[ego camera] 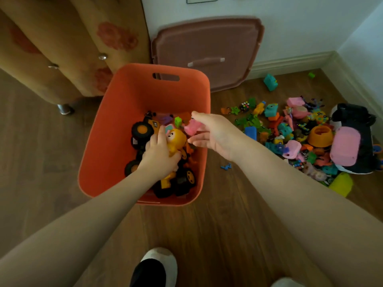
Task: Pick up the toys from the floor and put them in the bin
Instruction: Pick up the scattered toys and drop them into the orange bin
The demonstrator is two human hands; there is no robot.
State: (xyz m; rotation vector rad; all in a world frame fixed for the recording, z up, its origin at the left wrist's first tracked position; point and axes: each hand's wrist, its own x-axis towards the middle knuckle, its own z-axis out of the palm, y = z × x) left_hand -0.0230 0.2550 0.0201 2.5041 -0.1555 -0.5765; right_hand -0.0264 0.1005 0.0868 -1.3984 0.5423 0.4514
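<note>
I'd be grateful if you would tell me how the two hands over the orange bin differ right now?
The left hand reaches down inside the orange bin and grips a yellow figure toy; the right hand hangs higher, by the bin's right rim. The left hand's fingers curl round its toy, while the right hand's fingers are spread around a small pink toy. Both are bare and over the bin.

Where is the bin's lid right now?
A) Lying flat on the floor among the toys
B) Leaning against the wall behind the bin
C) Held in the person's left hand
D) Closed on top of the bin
B: the lid stands tilted against the white wall just behind the open orange bin, handle facing out, while both hands are over the bin with toys.
</note>
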